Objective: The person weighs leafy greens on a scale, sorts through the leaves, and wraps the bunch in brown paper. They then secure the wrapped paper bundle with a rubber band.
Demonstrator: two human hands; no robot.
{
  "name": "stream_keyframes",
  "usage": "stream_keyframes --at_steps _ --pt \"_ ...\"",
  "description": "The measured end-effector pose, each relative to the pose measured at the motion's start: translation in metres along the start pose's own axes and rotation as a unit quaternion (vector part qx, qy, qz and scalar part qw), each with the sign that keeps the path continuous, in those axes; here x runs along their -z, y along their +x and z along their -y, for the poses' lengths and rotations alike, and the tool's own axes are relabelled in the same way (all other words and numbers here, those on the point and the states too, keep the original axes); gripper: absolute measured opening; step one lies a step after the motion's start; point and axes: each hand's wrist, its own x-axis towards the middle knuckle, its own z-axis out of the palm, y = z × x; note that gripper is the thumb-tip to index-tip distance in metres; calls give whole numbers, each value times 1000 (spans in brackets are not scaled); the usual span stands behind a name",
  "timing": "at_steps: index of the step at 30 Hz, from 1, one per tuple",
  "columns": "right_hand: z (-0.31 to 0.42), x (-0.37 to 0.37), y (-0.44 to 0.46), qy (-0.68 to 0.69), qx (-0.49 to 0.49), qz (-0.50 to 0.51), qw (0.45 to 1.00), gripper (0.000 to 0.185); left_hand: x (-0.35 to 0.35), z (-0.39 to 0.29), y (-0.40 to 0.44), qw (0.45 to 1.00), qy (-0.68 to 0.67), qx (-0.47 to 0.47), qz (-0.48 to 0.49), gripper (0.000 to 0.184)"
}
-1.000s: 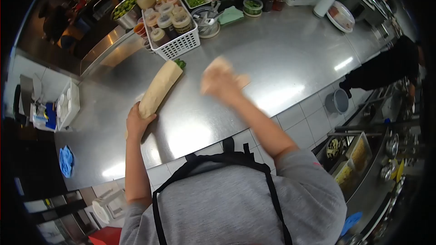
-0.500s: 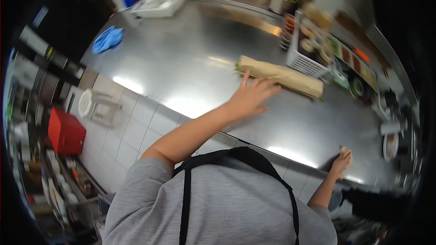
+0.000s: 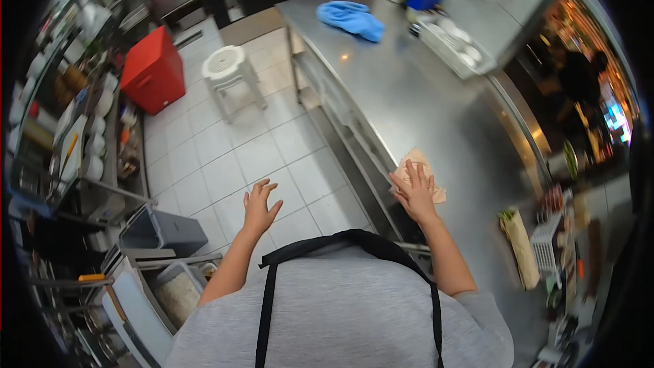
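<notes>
My right hand [image 3: 415,194] is on a pale pink cloth [image 3: 429,176] at the near edge of the steel counter [image 3: 429,109]. Its fingers lie over the cloth and press it to the surface. My left hand [image 3: 259,208] hangs over the tiled floor, fingers apart, holding nothing. Farther along the counter lies a crumpled blue cloth [image 3: 351,19]. A long roll in brown paper [image 3: 520,249], with green leaves showing at one end, rests on the counter to my right.
A white stool [image 3: 228,71] and a red box [image 3: 153,71] stand on the floor. A grey bin [image 3: 163,228] is at the left. White trays of dishes [image 3: 453,48] sit at the counter's back, and a white basket [image 3: 545,242] stands beside the paper roll.
My view has turned left, so the paper roll now lies far to the right. My left hand has left the roll's side and is over the floor; the right has carried the pink cloth along the counter.
</notes>
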Motion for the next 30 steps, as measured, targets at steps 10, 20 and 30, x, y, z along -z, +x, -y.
stream_keyframes --at_steps 10,20,30 --pt "66 -42 290 -55 53 2 997 51 5 118 80 985 -105 121 67 37" --pt "167 -100 679 20 200 38 979 29 107 211 228 966 -163 198 32 37" --pt "566 -106 766 701 78 432 561 45 253 384 317 868 -383 266 -169 39"
